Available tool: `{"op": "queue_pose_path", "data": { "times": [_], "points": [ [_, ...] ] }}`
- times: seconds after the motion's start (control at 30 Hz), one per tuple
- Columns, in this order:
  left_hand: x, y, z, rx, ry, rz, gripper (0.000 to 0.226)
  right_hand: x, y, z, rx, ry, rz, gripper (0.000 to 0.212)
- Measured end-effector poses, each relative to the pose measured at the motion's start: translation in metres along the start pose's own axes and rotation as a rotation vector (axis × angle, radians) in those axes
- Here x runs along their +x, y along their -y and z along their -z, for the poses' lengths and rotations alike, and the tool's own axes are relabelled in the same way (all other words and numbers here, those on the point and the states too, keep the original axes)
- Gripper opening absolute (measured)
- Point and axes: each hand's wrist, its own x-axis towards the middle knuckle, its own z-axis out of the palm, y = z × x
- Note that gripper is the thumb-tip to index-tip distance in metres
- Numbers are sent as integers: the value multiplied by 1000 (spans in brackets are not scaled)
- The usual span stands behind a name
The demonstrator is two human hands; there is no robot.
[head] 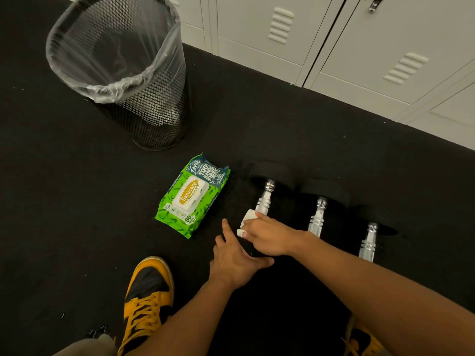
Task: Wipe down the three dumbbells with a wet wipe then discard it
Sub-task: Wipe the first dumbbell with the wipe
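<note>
Head view: I see my right hand (267, 235) reaching across, its grip pinching a white wet wipe (248, 217) against the near end of the left dumbbell (267, 194) handle. My left hand (235, 260) lies flat on the black floor (64, 201) just beside it, fingers spread and holding nothing. The middle dumbbell (320, 214) and right dumbbell (370, 240) lie in a row alongside. A green wipes pack (191, 196) sits left of them, the lined mesh bin (133, 80) beyond, toward the lockers (359, 47).
</note>
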Motion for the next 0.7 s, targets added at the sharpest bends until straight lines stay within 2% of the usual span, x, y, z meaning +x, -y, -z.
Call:
{"op": "queue_pose_path", "data": {
  "times": [0.07,0.23,0.37,0.47,0.53,0.6,0.7],
  "points": [
    [0,0,2,0,11,2,157,-6,0,-2,172,-10,-42,35],
    [1,0,3,14,13,-1,158,-26,-2,-18,271,-189,2,35],
    [0,0,3,6,7,2,159,-35,-9,-28,436,-274,-67,29],
    [0,1,5,-11,2,8,158,-37,-14,-31,593,-398,-158,37],
    [-1,2,5,-12,-12,0,156,-29,-24,-36,858,-608,-305,32],
    [-1,2,5,-19,-17,-3,155,-17,-31,-36,1293,-841,-515,27],
    [0,0,2,-28,-10,6,155,-3,-38,-24,1753,-1004,-754,30]
  ]
}}
